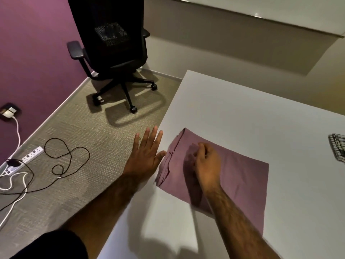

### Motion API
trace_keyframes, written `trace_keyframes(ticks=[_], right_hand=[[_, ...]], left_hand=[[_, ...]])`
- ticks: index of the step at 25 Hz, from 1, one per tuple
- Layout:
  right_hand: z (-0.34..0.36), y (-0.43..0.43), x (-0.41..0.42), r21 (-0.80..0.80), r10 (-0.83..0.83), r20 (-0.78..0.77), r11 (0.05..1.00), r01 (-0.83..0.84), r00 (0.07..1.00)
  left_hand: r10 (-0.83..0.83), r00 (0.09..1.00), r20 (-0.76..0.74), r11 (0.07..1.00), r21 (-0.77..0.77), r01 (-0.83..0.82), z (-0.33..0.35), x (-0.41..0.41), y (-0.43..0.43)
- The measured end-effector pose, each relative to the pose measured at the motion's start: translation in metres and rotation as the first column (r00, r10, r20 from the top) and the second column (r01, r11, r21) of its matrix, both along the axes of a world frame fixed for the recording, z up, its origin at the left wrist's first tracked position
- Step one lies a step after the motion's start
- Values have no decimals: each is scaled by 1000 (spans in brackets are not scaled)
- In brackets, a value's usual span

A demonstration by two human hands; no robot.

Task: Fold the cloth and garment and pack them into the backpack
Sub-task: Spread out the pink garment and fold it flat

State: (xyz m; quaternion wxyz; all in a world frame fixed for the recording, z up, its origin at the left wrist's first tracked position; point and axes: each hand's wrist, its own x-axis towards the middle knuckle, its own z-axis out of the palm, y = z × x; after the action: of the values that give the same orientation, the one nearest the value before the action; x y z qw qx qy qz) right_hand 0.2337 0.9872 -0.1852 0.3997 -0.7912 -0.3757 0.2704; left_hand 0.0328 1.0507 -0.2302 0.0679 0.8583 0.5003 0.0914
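A folded mauve cloth (239, 176) lies flat near the left edge of the white table (242, 113). My right hand (206, 161) rests on the cloth's left part with its fingers curled down onto the fabric. My left hand (146, 153) hovers flat with straight, spread fingers just left of the cloth's stacked edge, its thumb near that edge. A black-and-white checked garment (337, 149) shows only partly at the right border. No backpack is in view.
A black office chair (112, 53) stands on the carpet beyond the table's left corner. A white power strip (22, 161) with black and white cables (61, 159) lies on the floor at left, by the purple wall.
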Motion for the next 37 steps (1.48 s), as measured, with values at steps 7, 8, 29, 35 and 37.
trace_keyframes(ticks=[7,8,29,35,37], right_hand=[[-40,-44,32,-217,278,624,960,-180,730],[-42,-47,38,-299,310,620,943,-148,721],[-54,-88,149,-422,216,640,901,103,738],[-69,-97,154,-489,312,628,871,49,713],[-71,-102,175,-500,325,632,865,49,703]], left_hand=[[-214,974,-70,977,12,215,1,85,-48],[-235,963,-136,972,2,237,-4,98,-55],[-37,998,-54,997,60,40,-3,137,-35],[-253,961,-110,967,-59,248,-30,158,-60],[-199,972,-122,980,-44,195,-41,134,-47]])
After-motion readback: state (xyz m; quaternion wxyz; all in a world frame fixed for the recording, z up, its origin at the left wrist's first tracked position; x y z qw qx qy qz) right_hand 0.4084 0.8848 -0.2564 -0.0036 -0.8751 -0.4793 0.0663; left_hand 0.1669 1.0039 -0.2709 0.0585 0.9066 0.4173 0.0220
